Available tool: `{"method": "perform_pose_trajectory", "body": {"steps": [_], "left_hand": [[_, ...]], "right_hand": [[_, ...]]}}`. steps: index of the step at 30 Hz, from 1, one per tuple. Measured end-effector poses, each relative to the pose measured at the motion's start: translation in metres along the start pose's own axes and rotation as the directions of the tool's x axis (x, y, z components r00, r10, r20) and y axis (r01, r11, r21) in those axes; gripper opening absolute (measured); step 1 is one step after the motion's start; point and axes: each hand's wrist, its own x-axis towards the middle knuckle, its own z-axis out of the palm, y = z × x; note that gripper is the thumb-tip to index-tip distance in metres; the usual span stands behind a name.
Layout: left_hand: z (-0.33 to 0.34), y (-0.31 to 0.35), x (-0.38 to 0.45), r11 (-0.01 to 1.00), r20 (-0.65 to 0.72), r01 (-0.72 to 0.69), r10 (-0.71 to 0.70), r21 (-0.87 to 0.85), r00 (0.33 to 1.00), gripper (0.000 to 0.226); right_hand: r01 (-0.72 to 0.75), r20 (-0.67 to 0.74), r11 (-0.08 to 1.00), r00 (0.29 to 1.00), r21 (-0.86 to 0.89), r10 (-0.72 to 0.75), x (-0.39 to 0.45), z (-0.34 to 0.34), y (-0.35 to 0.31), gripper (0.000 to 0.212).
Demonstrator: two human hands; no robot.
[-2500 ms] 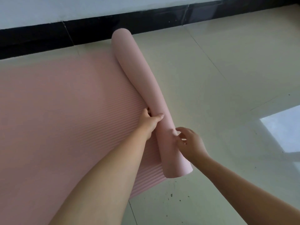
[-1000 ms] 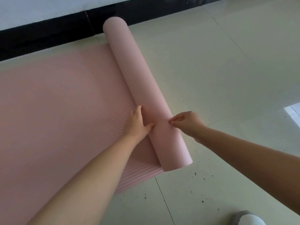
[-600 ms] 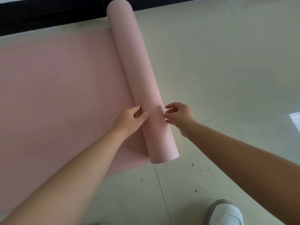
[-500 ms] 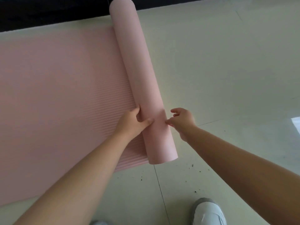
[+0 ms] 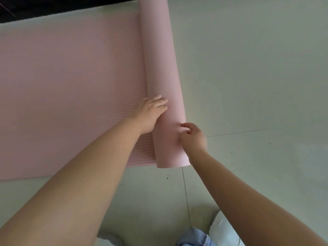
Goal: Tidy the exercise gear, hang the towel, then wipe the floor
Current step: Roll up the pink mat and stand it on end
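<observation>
Fingers of my left hand (image 5: 150, 112) press flat on the pink mat roll (image 5: 163, 86); my right hand (image 5: 193, 137), loosely curled, touches its side.

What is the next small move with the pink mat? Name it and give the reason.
Probably push the roll another turn leftward over the flat part of the mat. Most of the mat is still unrolled on the floor. The left hand lies on the roll's left side and the right hand touches its right side near the close end, so both seem placed to roll it on.
</observation>
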Motion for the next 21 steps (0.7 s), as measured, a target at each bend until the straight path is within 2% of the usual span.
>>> {"method": "perform_pose_trajectory", "body": {"steps": [3,5,8,10,12,14,17,21], "left_hand": [[-0.01,-0.001,0.002,0.998,-0.012,0.052,-0.052,0.028,0.999,0.053],[-0.014,-0.003,-0.001,0.995,0.036,0.086,-0.088,0.058,0.996,0.056],[-0.017,-0.004,-0.007,0.984,0.083,0.148,-0.157,0.103,0.984,0.063],[-0.017,-0.005,-0.007,0.984,0.022,0.161,-0.163,0.077,0.986,0.054],[-0.015,-0.009,-0.002,0.994,-0.061,0.061,-0.056,0.087,0.997,0.038],[-0.01,-0.018,0.003,0.989,-0.079,-0.056,0.067,0.137,0.995,0.034],[-0.007,-0.026,0.008,0.988,-0.108,-0.096,0.109,0.123,0.988,0.042],[-0.007,-0.037,0.009,0.955,-0.068,-0.215,0.233,0.205,0.97,0.053]], "right_hand": [[0.029,-0.034,0.995,0.999,-0.094,-0.032,-0.006,0.012,-0.003,0.043],[0.039,-0.038,0.984,0.998,-0.175,-0.047,-0.01,0.021,-0.005,0.043],[0.046,-0.032,0.962,0.998,-0.268,-0.056,-0.022,0.034,-0.011,0.029],[0.024,-0.058,0.958,0.997,-0.287,-0.043,-0.025,0.042,-0.014,0.029],[0.026,-0.096,0.951,0.994,-0.307,-0.058,-0.027,0.049,-0.013,0.037],[0.031,-0.096,0.954,0.993,-0.299,-0.063,-0.028,0.053,-0.011,0.044],[0.03,-0.075,0.98,0.996,-0.198,-0.045,-0.027,0.054,-0.01,0.042],[0.032,-0.099,0.967,0.993,-0.252,-0.058,-0.033,0.056,-0.01,0.042]]}}
